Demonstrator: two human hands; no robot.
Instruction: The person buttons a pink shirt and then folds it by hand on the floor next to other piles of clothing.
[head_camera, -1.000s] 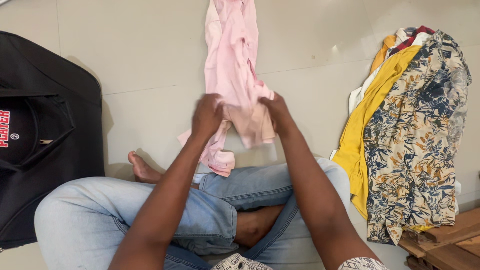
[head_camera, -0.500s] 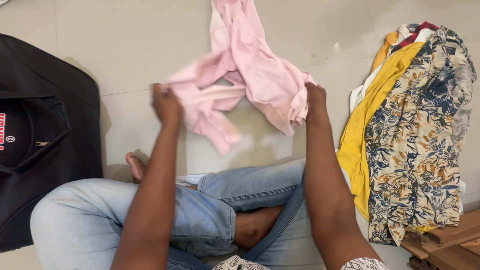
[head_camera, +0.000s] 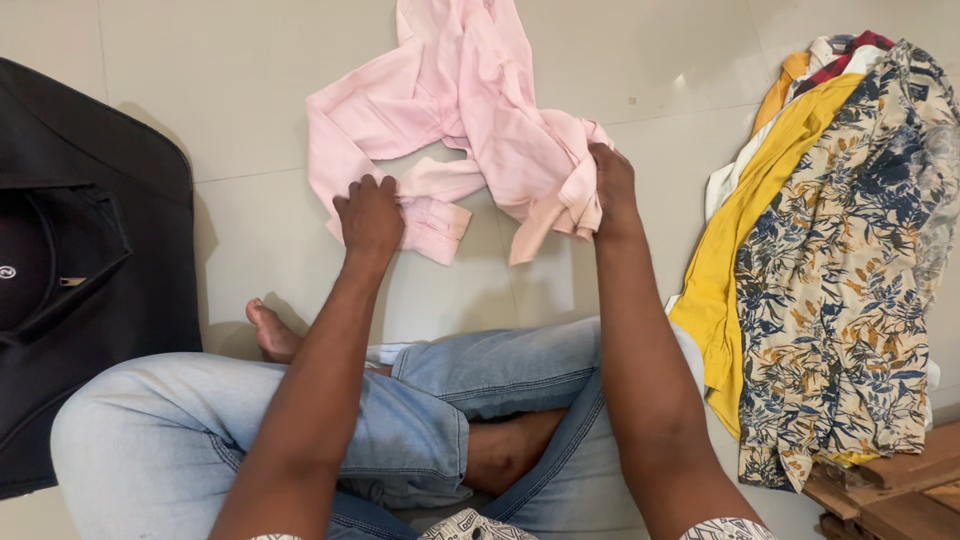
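Both hands grip a pink shirt (head_camera: 470, 120) spread on the floor (head_camera: 230, 90).

To flatten it well, I'd say the cloth wants an even outward pull from both sides, sleeves freed before any crease sets. The left hand (head_camera: 370, 215) pinches a cuff at the shirt's 7 o'clock edge; the right hand (head_camera: 612, 185) is closed on a bunched fold at its 4 o'clock edge. The shirt lies crumpled between and beyond them, toward 12 o'clock. A clothes pile (head_camera: 830, 260) sits at 3 o'clock, a black bag (head_camera: 90, 260) at 9.
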